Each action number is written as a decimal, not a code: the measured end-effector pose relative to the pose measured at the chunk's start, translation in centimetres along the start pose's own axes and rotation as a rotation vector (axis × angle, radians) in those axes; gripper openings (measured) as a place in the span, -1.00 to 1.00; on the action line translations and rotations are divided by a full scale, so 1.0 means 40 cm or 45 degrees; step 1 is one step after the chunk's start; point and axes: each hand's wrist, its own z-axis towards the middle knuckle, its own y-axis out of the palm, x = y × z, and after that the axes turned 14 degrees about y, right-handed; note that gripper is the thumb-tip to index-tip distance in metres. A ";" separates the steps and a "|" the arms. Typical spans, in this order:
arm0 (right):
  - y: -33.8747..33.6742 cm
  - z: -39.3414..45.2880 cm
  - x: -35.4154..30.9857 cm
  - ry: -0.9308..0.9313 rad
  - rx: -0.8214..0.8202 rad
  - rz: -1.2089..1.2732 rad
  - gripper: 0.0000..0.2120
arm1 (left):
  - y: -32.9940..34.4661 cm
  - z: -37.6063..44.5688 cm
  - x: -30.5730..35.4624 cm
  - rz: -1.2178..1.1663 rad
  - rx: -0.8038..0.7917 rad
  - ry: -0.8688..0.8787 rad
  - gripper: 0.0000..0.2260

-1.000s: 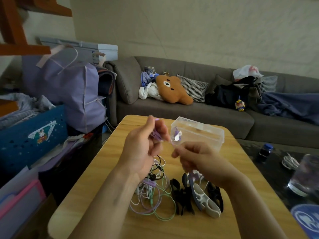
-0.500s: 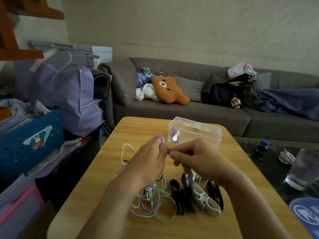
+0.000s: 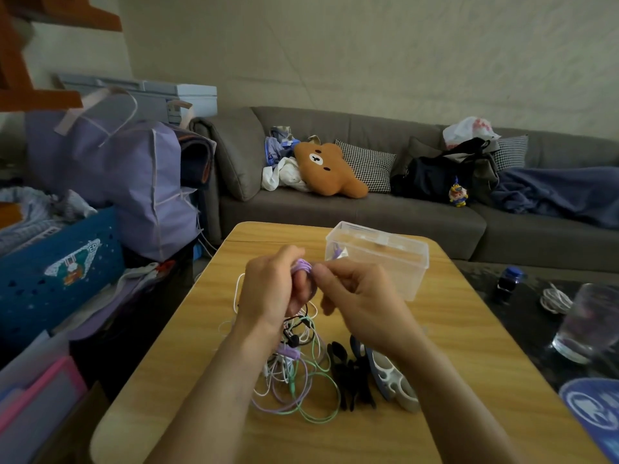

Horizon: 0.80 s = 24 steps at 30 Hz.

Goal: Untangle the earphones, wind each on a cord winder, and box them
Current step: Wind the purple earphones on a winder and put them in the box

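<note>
Above the middle of the light wooden counter (image 3: 452, 346), the left hand (image 3: 271, 289) curls round a small bundle of wound purple earphone cord (image 3: 301, 265), holding it up in front of the chest where it is easy to watch; whether a winder sits inside the coil cannot be told. Just below and in front of it, toward the near edge, lies the tangled heap of white, purple, green and black earphone cords (image 3: 294, 373), loose on the counter, apparently waiting its turn. The right hand (image 3: 361, 303) meets the left at the bundle, its thumb and fingers pinched together at the coil's top, most likely guiding or tucking the cord's end so the winding does not spring loose; the cord itself is hidden between the fingertips. To the right of the heap, the black and white plastic cord winders (image 3: 368, 376) lie side by side within easy reach. Toward the far right corner stands the clear plastic storage box (image 3: 378, 262), lid off, with something small and purple inside, seemingly one wound set, placed close so finished coils can be dropped in.
</note>
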 end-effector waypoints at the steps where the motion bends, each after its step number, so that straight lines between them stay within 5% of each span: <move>1: 0.016 -0.001 0.000 -0.037 0.020 -0.012 -0.80 | -0.003 0.002 -0.005 -0.091 0.034 -0.053 -0.57; 7: 0.075 -0.006 0.006 -0.271 0.201 -0.176 -0.78 | -0.026 0.012 -0.019 -0.306 0.175 -0.212 -0.67; 18: 0.059 -0.021 -0.016 -0.179 0.086 -0.079 -0.85 | -0.047 0.020 -0.013 -0.011 0.122 -0.057 -0.70; 24: 0.083 -0.033 -0.020 -0.145 -0.015 -0.025 -0.87 | -0.020 0.007 -0.008 0.295 0.300 0.044 -0.80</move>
